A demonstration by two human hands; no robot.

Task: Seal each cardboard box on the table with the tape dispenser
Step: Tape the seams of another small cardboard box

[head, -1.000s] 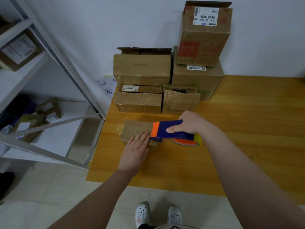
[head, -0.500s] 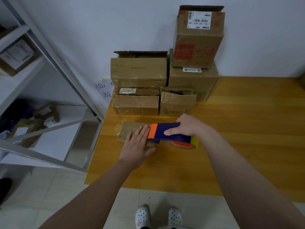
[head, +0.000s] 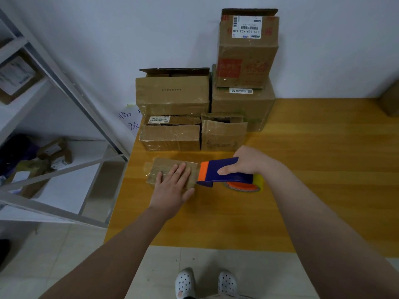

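Plain white wall [head: 86, 39], pale tiled floor [head: 54, 266] — grey metal shelving [head: 43, 209] left of the orange-brown wooden table [head: 323, 158]

left hand [head: 172, 188] hides box [head: 166, 167] near half | roll [head: 259, 184] mostly under dispenser [head: 224, 172] | note [head: 129, 121] partly behind stack [head: 172, 98] | label [head: 159, 120] print too small | corner box [head: 391, 102] cut by right edge | shelf [head: 64, 83] cut left | shoes [head: 185, 283] cut at bottom

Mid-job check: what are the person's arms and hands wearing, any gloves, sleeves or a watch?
Both hands are bare: no gloves on the left hand or the right hand. The left forearm and right forearm are bare up to the frame edge, with no sleeve, watch or wristband in view. No rings visible.
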